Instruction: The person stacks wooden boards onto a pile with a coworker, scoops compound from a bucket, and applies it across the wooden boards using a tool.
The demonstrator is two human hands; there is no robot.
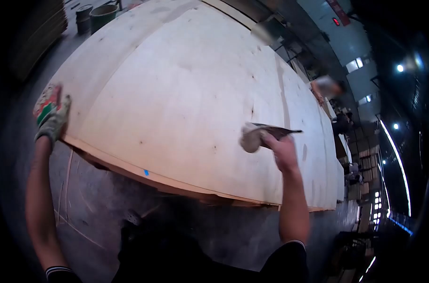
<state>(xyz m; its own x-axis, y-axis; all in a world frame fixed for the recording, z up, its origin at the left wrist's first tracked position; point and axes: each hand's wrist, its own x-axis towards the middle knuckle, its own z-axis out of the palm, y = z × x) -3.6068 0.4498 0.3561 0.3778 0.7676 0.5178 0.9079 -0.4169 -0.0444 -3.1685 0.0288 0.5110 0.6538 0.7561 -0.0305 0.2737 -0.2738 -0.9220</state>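
A large pale plywood sheet [186, 94] with knots and darker filled streaks lies in front of me, on top of a stack. My left hand [52, 111], in a grey glove with green and red patches, rests at the sheet's left near corner, thumb apart from the fingers. Over the right part of the sheet, my bare right hand [281, 148] is closed around a putty knife [273, 129] with a dark, flat blade. A beige lump [250, 139], probably putty, hangs at the tool's left side. Whether the blade touches the wood I cannot tell.
A small blue mark [146, 172] shows on the near edge. Beyond the far right side is another person [325, 88], leaning at the sheets. Buckets [103, 17] stand at the far left, by a tall stack of boards [37, 35]. Thin strips litter the floor [87, 198].
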